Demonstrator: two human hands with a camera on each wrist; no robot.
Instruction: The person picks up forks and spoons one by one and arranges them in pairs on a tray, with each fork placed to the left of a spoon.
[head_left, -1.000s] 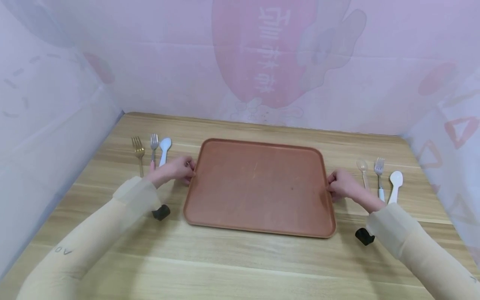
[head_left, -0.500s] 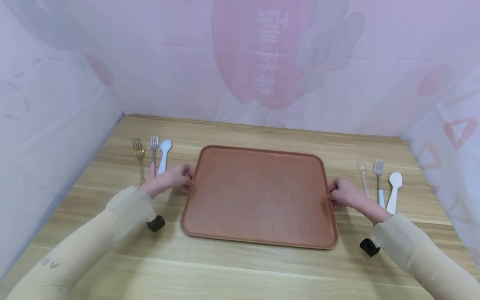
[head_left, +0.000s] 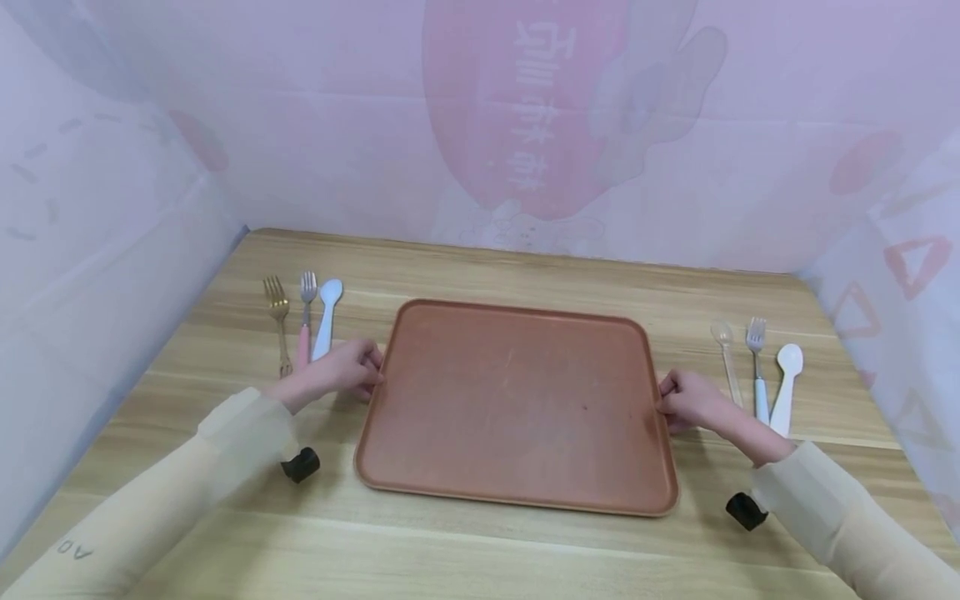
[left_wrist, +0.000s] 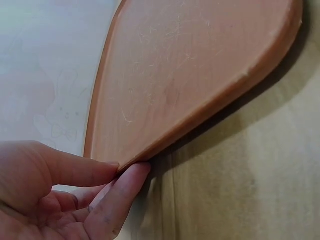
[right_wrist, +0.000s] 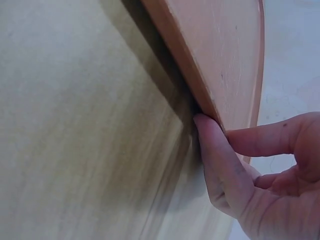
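Note:
A brown rectangular tray [head_left: 517, 500] lies on the wooden table in front of me. My left hand [head_left: 360, 368] pinches the middle of its left rim. In the left wrist view the thumb lies on top of the tray [left_wrist: 190, 75] and a finger of the left hand [left_wrist: 117, 177] sits beneath the edge. My right hand [head_left: 678, 400] pinches the right rim in the same way. The right wrist view shows the right hand [right_wrist: 220, 140] with a finger under the tray [right_wrist: 220, 55] and the thumb above. Nothing lies on the tray.
Left of the tray lie a gold fork [head_left: 279, 321], a pink-handled fork [head_left: 306, 312] and a white spoon [head_left: 327, 312]. To the right lie a clear spoon [head_left: 727, 354], a white-handled fork [head_left: 758, 362] and a white spoon [head_left: 786, 383]. Pink sheeting walls off three sides.
Both hands have drawn the tray toward me along the table, keeping their hold on its side rims. The cutlery has stayed in place.

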